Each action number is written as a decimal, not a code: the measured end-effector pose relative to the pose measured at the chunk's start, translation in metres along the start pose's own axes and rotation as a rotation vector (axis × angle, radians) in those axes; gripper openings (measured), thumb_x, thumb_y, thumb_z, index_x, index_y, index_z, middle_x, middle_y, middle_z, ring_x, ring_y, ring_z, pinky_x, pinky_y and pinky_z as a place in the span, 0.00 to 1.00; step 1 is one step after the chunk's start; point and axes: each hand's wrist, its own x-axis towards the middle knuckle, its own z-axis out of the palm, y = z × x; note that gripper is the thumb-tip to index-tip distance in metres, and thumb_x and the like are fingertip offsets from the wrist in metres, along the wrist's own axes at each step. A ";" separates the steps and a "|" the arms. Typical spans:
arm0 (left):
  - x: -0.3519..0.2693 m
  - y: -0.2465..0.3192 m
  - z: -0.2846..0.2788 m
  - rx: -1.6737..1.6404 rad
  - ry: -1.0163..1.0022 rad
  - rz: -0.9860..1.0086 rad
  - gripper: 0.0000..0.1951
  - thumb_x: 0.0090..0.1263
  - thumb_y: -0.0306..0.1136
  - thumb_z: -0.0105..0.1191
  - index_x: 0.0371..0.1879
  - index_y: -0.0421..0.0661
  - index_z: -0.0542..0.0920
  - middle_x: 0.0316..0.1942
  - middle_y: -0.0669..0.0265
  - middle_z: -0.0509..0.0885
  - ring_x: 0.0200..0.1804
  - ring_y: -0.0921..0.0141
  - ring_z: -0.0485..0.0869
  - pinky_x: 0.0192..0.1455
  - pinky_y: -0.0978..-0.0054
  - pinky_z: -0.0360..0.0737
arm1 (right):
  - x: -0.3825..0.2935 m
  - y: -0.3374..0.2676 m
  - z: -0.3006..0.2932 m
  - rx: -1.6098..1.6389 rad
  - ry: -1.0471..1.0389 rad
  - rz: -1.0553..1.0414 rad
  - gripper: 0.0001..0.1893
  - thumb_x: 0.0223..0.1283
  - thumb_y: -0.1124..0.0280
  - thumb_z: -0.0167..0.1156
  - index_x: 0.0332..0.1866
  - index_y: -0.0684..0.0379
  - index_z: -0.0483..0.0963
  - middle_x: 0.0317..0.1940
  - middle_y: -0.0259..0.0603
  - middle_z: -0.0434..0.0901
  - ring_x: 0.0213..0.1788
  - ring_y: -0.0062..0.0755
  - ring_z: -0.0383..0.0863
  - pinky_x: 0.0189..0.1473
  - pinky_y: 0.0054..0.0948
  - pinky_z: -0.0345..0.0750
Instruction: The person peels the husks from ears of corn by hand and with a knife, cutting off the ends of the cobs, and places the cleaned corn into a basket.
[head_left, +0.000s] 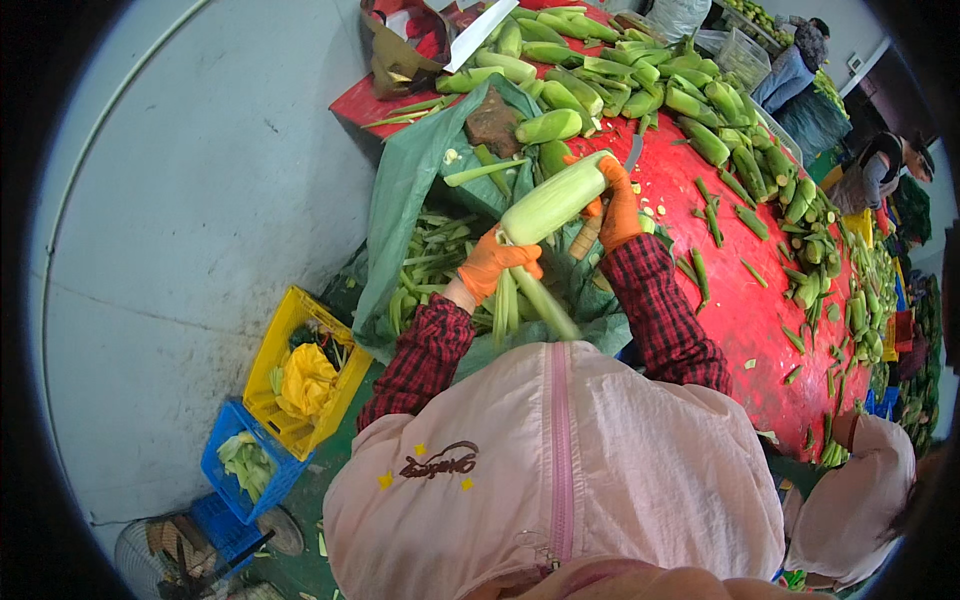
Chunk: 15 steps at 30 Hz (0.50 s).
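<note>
Both of my hands wear orange gloves and hold one pale green ear of corn in its inner husk (553, 199) between them. My left hand (491, 262) grips its lower end, and loose husk strips (541, 300) hang below those fingers, one blurred. My right hand (619, 202) is closed around the upper end. Beneath the ear, a green woven sack (401, 187) gapes, with many husk strips (427, 262) inside. Just beyond my right hand, a metal blade (635, 152) shows on the red table (667, 161); whether a handle joins it, I cannot tell.
Many husk-on corn ears (570, 94) are heaped along the table's far side, with cut stalk pieces (711, 214) scattered nearer. At left stand a yellow crate (262, 382), a blue crate (289, 480) and a fan (150, 559). Another person (874, 176) is at far right.
</note>
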 end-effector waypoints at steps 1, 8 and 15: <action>0.001 0.000 0.000 0.109 -0.002 -0.090 0.26 0.60 0.32 0.65 0.58 0.41 0.74 0.46 0.57 0.85 0.38 0.66 0.86 0.44 0.61 0.81 | 0.001 -0.004 -0.007 -0.049 -0.046 -0.020 0.25 0.62 0.51 0.55 0.50 0.64 0.80 0.26 0.34 0.79 0.18 0.20 0.68 0.25 0.22 0.67; 0.008 -0.020 0.015 1.634 -0.167 0.260 0.12 0.65 0.37 0.48 0.38 0.53 0.87 0.34 0.58 0.86 0.37 0.56 0.85 0.40 0.58 0.81 | -0.017 -0.050 -0.008 -0.676 0.004 0.064 0.22 0.60 0.52 0.58 0.40 0.64 0.78 0.20 0.36 0.77 0.15 0.21 0.69 0.17 0.23 0.65; 0.027 -0.004 0.014 1.399 -0.115 0.213 0.48 0.55 0.49 0.66 0.74 0.52 0.55 0.62 0.50 0.74 0.61 0.53 0.76 0.62 0.60 0.74 | -0.037 0.002 -0.099 0.345 0.236 0.037 0.21 0.64 0.44 0.53 0.38 0.54 0.76 0.25 0.32 0.81 0.14 0.20 0.71 0.14 0.20 0.69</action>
